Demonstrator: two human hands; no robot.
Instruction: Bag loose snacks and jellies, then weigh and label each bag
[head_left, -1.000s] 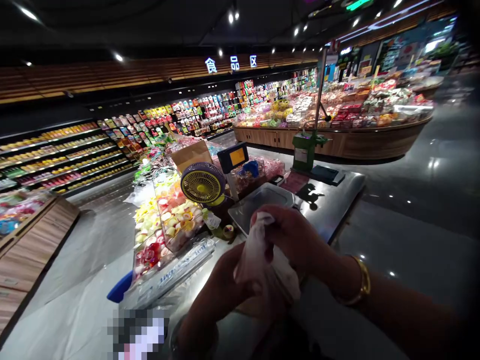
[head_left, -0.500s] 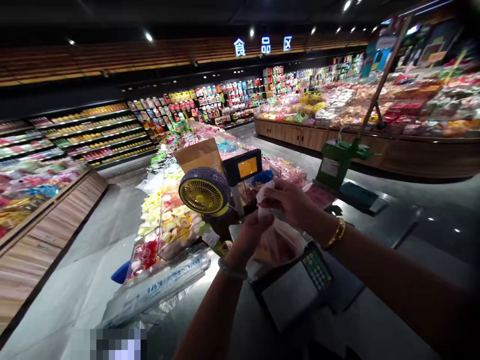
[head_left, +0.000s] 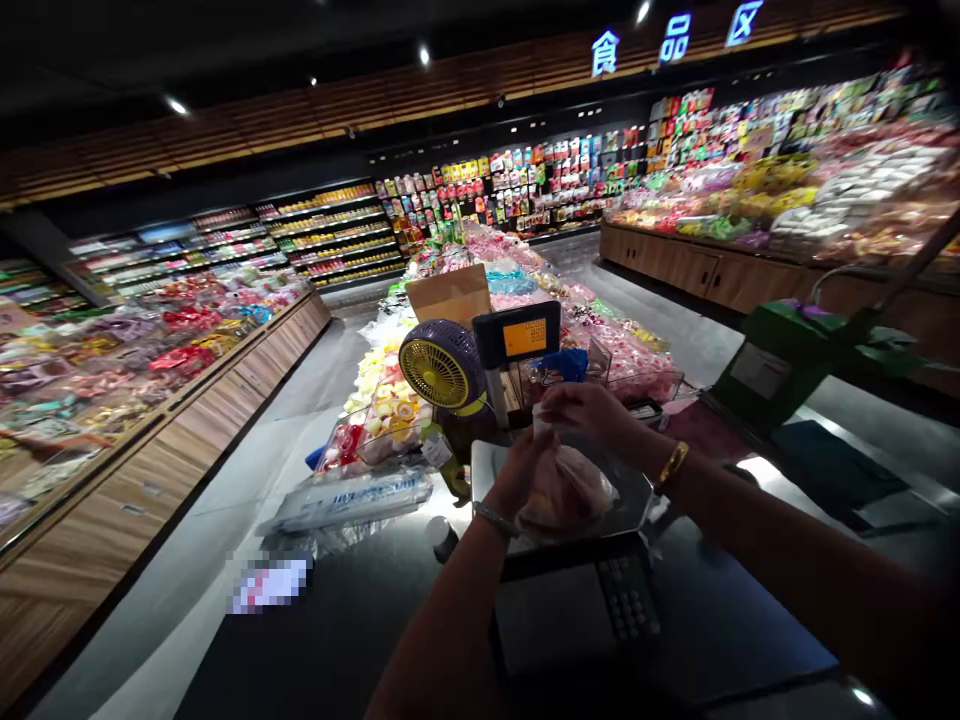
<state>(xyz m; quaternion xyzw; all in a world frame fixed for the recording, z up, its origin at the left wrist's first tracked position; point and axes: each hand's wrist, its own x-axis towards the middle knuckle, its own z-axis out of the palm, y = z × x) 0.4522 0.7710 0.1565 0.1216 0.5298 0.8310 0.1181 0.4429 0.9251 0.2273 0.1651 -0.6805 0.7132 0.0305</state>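
A filled clear plastic bag (head_left: 571, 490) rests on the metal pan of a weighing scale (head_left: 487, 462). My left hand (head_left: 525, 468) is closed around the gathered neck of the bag. Just above it, my right hand (head_left: 589, 412) pinches the bag's twisted white top. Through the plastic, pinkish-orange contents show, too blurred to name. The scale's keypad (head_left: 628, 600) faces me in front of the bag, and its lit orange display (head_left: 525, 338) stands on a post behind my hands.
Left of the display stands a purple and yellow fan (head_left: 435, 372) before a cardboard piece (head_left: 450, 297). A stack of plastic bags (head_left: 352, 505) lies on the counter's left. A green box (head_left: 772, 365) stands at right. Beyond are bins of wrapped goods (head_left: 622, 350).
My view has turned left, so the surroundings sit further right. Both hands still hold the bag's neck, and the bag shows rounder on the pan.
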